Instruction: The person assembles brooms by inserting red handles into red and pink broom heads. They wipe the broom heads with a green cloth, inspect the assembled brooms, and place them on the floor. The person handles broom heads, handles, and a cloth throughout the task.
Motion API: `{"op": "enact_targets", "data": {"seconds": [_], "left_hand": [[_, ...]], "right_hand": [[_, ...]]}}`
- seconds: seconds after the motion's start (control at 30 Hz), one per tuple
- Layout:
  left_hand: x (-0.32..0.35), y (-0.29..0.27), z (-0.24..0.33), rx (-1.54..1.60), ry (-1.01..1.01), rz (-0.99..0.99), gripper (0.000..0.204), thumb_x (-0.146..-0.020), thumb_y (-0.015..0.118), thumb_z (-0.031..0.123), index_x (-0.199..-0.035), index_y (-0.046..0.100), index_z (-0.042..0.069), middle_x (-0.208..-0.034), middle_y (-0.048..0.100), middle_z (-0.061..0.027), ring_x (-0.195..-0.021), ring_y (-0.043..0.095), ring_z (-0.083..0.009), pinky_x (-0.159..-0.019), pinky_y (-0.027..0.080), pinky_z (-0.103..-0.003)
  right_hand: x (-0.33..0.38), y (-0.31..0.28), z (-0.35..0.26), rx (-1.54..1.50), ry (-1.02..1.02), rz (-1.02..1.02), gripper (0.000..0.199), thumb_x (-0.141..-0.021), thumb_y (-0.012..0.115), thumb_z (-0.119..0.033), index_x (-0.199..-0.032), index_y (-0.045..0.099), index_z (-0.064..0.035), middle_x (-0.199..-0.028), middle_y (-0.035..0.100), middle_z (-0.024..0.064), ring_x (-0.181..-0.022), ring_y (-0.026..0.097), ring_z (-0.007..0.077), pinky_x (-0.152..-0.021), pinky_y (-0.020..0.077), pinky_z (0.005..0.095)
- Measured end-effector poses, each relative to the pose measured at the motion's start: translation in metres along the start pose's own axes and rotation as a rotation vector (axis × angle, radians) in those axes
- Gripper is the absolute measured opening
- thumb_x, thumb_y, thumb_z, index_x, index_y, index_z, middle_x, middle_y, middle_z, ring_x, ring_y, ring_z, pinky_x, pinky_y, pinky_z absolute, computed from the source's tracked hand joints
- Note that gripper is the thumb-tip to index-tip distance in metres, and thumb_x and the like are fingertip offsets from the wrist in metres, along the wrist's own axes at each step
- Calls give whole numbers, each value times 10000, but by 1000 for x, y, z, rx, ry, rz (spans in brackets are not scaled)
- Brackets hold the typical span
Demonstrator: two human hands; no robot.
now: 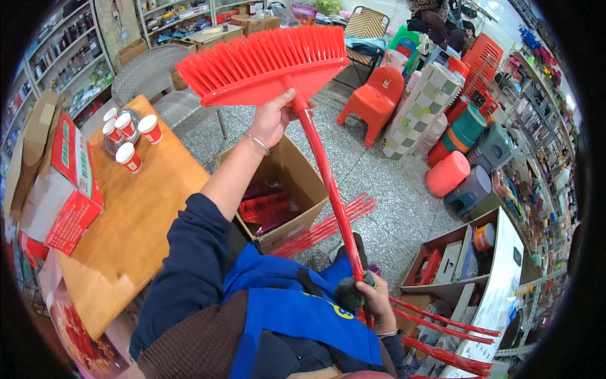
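A red broom (252, 90) slants across the view, its bristles raised up and away from me. My left hand (273, 121) is closed round it just under the head, where the handle meets the socket. Lower down, near my body, my right hand (377, 299) is closed on the long red handle. A dark green, cloth-like piece (351, 293) lies against the handle at that hand; its kind is hard to make out. Below my left forearm stands an open cardboard box (303, 226) with more red broom heads (265, 207) inside, some in purple wrapping.
Several red handles (331, 224) lie on the floor beside the box, and more red handles (451, 357) jut out at lower right. A wooden table (170, 196) at left bears paper cups (128, 156) and a carton (63, 189). A red chair (377, 101) and a white-topped cabinet (499, 297) stand right.
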State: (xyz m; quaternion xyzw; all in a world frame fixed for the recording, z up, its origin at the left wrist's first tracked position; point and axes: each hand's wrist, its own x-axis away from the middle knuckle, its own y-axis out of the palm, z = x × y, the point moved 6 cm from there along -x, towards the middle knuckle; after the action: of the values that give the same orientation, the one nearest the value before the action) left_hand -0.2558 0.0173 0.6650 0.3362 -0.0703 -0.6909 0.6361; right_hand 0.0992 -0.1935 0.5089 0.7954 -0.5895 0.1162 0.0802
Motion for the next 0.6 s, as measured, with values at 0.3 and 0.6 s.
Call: {"op": "enact_targets", "data": {"seconds": [0.3,0.6], "left_hand": [[10,14,3,107,19,45,307,-902,501,212,-1087,498,-33,-913,623,-205,-811,629,-319,-734,526,-423],[16,26,-12,-1,-5,146,265,-890,507,178,-1045,507,-37,-860,625,-195,-764,637,-299,-681,544,-403]], "right_hand": [[-18,8,-6,-119,31,-67,390,-681,727,-117,-1025,575,-16,-901,607,13,-785,567,120,-702,454,260],[-21,47,-60,785,-772,434,511,-594,733,-28,-1072,562,-88,-853,584,87,-726,583,278,-623,473,344]]}}
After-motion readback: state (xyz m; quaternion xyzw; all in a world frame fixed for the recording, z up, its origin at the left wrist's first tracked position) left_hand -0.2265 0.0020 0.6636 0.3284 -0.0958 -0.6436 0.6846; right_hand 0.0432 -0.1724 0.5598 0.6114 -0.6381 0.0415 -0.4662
